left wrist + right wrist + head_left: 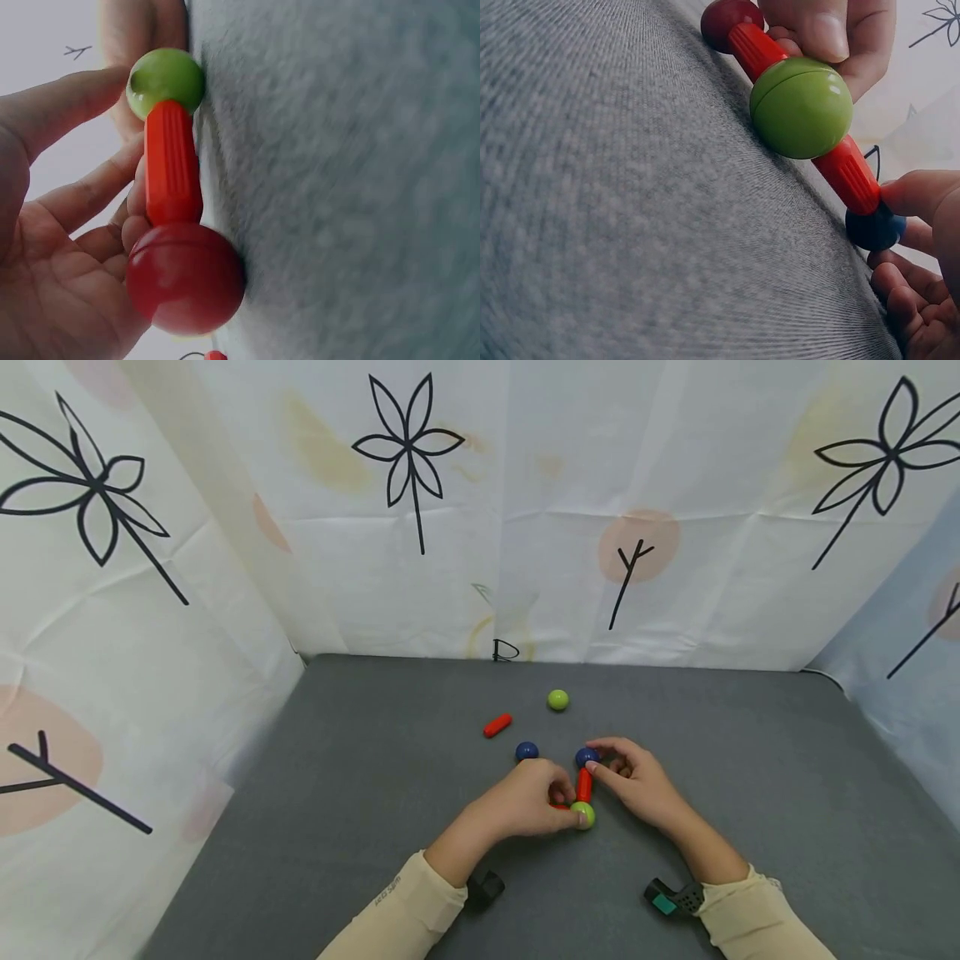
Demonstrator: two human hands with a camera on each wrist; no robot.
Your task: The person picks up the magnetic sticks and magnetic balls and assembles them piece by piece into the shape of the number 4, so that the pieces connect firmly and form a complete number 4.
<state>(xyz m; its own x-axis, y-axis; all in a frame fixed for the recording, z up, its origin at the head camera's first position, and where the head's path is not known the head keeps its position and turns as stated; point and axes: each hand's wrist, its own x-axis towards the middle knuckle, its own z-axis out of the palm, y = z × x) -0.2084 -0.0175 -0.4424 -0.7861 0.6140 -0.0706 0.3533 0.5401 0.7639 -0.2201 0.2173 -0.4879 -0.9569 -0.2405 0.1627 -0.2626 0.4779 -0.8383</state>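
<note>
A chain of balls and red rods lies on the grey table. Its green ball (582, 816) is pinched by my left hand (525, 800), thumb against its side. One red rod (584, 785) runs from there to a blue ball (875, 228), which my right hand (636, 783) pinches between thumb and finger. A second red rod (172, 169) joins the green ball to a dark red ball (186, 279). In the head view my left hand hides that dark red ball and most of its rod.
Farther back on the grey table (360, 760) lie a loose red rod (497, 725) and a green ball (557, 700). Another blue ball (527, 750) sits just beyond my left hand. A patterned white cloth (495, 585) hangs behind the table's far edge.
</note>
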